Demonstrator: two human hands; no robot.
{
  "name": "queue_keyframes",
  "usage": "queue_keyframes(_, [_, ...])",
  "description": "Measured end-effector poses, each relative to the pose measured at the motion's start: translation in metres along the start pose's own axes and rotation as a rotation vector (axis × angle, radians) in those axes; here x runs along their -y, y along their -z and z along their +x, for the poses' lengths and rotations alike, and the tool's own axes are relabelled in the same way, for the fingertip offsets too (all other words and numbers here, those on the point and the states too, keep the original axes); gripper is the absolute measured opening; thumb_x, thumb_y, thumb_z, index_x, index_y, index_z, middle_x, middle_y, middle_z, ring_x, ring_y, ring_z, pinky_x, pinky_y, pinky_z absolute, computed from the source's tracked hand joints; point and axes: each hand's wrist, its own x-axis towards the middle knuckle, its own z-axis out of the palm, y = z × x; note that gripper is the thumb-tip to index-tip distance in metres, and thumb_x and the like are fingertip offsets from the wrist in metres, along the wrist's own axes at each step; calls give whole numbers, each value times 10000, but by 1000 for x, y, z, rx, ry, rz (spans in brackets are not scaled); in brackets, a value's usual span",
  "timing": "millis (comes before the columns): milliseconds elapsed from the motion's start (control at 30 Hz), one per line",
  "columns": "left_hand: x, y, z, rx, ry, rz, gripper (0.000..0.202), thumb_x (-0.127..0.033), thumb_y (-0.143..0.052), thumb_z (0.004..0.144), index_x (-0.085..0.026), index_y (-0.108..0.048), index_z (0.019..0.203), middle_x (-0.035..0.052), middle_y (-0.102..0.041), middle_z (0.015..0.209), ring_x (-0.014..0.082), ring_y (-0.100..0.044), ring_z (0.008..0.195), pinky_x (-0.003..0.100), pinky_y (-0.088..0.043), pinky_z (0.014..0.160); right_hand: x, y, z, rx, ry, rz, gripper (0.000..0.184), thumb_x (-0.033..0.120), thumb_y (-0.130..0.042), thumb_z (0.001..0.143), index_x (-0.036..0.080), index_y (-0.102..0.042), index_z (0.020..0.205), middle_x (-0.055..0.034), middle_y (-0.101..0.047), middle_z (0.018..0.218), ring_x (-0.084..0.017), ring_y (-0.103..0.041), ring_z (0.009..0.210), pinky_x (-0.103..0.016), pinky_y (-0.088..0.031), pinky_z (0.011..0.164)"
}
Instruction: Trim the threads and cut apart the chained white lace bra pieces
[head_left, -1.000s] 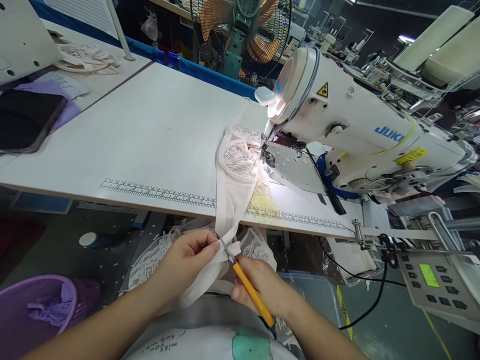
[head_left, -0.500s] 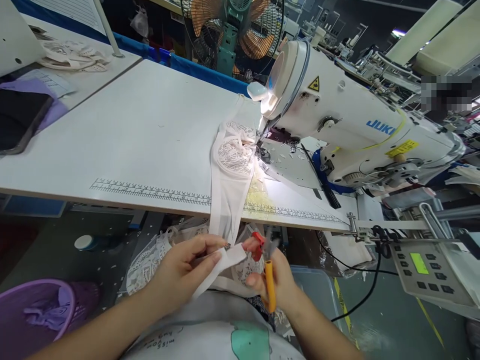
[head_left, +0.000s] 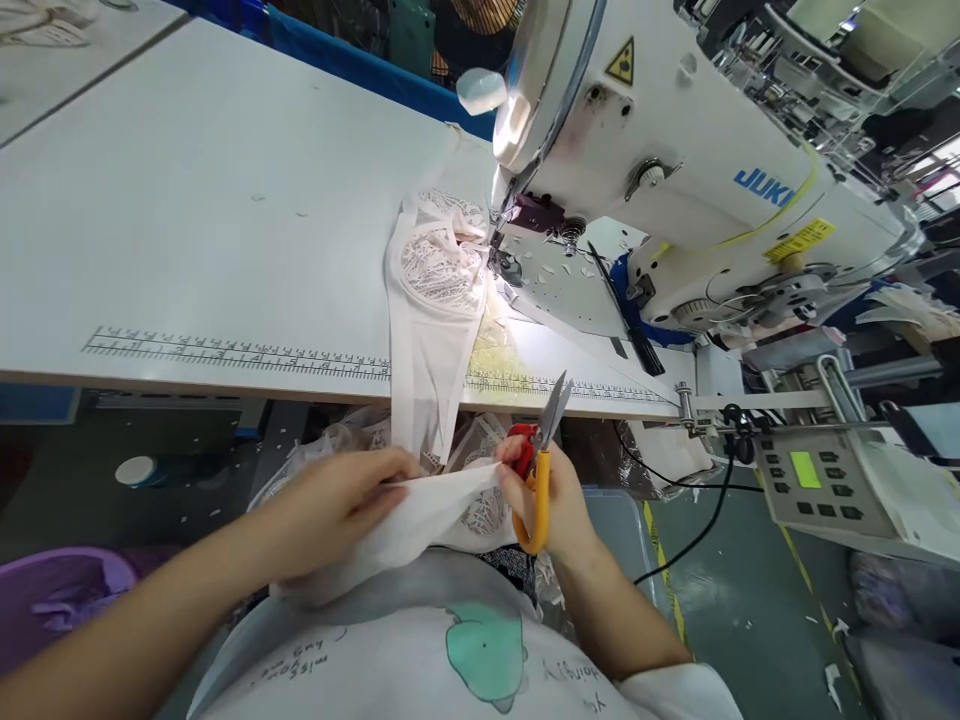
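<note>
A white lace bra [head_left: 436, 290] lies on the sewing table [head_left: 225, 220] under the needle of a white JUKI sewing machine [head_left: 675, 170], and its band hangs over the table's front edge into my lap. My left hand [head_left: 337, 505] is closed on a white fabric piece [head_left: 427, 510] below the edge. My right hand [head_left: 544, 500] pinches the other end of that fabric and also grips yellow-handled thread snips [head_left: 541, 455], blades pointing up and away from the cloth.
A ruler scale [head_left: 240, 352] runs along the table's front edge. A control panel [head_left: 817, 480] with a green display hangs at the right, with a black cable [head_left: 697, 530] below. A purple basket [head_left: 52, 600] stands on the floor at left, a clear bin [head_left: 622, 540] under my right hand.
The snips have swung off the fabric and now point upward. Both hands hold the white piece stretched between them. My head has moved closer and lower, so the table fills more of the view.
</note>
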Motion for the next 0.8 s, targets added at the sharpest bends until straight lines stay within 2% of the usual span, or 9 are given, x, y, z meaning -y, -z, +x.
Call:
queue_keyframes(100, [16, 14, -2, -38, 106, 141, 227, -332, -436, 832, -215, -631, 833, 3, -670, 792, 208, -590, 736, 243, -389, 634, -6, 14, 1, -100, -66, 13, 168, 173, -603, 653, 205, -446, 705, 8, -530, 717, -112, -476, 592, -256, -411, 558])
queue_keyframes(267, [26, 20, -1, -61, 192, 90, 240, -383, -493, 794, -208, -655, 821, 5, -675, 829, 212, -589, 772, 240, -376, 669, -17, 22, -1, -126, -117, 18, 167, 195, -605, 662, 199, -441, 695, 4, -541, 705, -114, -479, 593, -252, -410, 547])
queue_keyframes(367, [24, 18, 0, -61, 214, 65, 252, -393, -503, 778, -201, -659, 822, 19, -673, 838, 222, -589, 784, 251, -378, 675, -21, 23, -3, -131, -133, 17, 169, 196, -601, 669, 202, -435, 697, 7, -543, 709, -117, -482, 613, -254, -414, 565])
queue_keyframes(500, [19, 18, 2, -52, 178, 17, 232, -380, -500, 779, -199, -645, 775, 15, -658, 802, 206, -583, 756, 247, -389, 670, -23, 27, -3, -143, -141, 1, 162, 215, -597, 675, 204, -437, 695, 11, -535, 703, -124, -488, 637, -263, -423, 597])
queue_keyframes(800, [-3, 23, 8, 64, 105, 14, 241, -351, -455, 810, -193, -624, 744, 6, -631, 752, 184, -566, 706, 244, -392, 639, -22, 43, -4, -187, -129, -112, 156, 241, -605, 682, 205, -454, 701, 0, -546, 719, -138, -495, 630, -281, -420, 596])
